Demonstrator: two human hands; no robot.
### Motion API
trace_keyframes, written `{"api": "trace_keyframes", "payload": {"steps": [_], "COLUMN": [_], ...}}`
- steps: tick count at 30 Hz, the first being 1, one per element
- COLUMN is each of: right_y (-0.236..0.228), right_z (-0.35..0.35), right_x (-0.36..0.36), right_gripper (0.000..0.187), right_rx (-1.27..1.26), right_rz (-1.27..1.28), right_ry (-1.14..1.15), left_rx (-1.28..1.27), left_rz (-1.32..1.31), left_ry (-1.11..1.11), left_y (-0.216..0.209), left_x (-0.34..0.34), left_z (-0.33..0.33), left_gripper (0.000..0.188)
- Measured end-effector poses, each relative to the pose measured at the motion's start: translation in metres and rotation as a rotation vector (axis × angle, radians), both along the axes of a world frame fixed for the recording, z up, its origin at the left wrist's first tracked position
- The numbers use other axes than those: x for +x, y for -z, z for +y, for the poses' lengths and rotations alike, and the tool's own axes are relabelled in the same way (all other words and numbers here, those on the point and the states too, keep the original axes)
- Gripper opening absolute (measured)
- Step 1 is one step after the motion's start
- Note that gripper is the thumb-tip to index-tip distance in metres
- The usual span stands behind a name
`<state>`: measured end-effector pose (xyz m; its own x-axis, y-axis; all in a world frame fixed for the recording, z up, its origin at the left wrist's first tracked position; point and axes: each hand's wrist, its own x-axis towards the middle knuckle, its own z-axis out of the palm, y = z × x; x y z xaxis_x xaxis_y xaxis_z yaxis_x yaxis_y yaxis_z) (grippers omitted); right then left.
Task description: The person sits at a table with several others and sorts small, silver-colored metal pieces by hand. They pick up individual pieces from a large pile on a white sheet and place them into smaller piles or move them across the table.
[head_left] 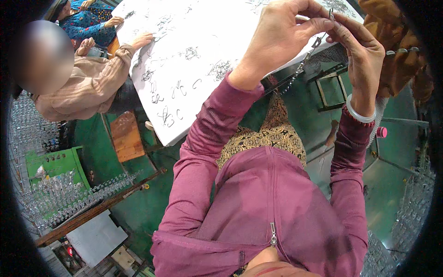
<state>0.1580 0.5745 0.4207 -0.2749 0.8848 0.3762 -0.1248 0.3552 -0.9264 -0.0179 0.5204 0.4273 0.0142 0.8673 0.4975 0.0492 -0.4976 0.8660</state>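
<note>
Both my hands are raised together over the right edge of the white table (173, 74). A chain of dark and silvery links (302, 67) hangs from between their fingertips, slanting down to the left past the table's edge. My left hand (281, 39) is closed, thumb and fingers pinching the top end of the chain. Against it my right hand (362, 53), with a pale bangle (360, 111) at its wrist, is closed on the same end. A thin dark tip pokes up between the fingertips; the fingers partly cover how it joins the chain.
Several dark chain pieces (221, 69) lie scattered on the table. At its left side sits a person in a beige sweater (87, 87), with another in a blue patterned top (90, 27) beyond. Someone in brown (399, 46) is close on my right. A wooden stool (127, 136) stands at left.
</note>
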Motion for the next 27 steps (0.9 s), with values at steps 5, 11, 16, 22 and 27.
{"api": "trace_keyframes", "payload": {"steps": [5,11,16,22,27], "right_y": [0.007,0.012,0.016,0.037,0.054], "right_z": [-0.009,-0.025,-0.024,-0.018,-0.009], "right_x": [0.001,-0.021,-0.022,0.01,0.072], "right_gripper": [0.025,0.02,0.017,0.02,0.022], "right_rx": [0.053,0.09,0.14,0.453,0.978], "right_rz": [-0.005,0.081,0.187,0.202,-0.676], "right_ry": [0.011,0.031,0.154,0.365,0.916], "left_rx": [0.089,-0.125,0.017,0.412,0.391], "left_rz": [0.048,-0.158,-0.119,0.025,0.078], "left_ry": [-0.11,-0.108,-0.101,-0.309,-0.347], "left_y": [0.008,0.009,0.002,-0.005,0.017], "left_x": [0.011,0.018,0.022,0.052,0.043], "left_z": [0.004,0.001,0.002,0.014,0.028], "left_gripper": [0.013,0.016,0.015,0.006,0.009]}}
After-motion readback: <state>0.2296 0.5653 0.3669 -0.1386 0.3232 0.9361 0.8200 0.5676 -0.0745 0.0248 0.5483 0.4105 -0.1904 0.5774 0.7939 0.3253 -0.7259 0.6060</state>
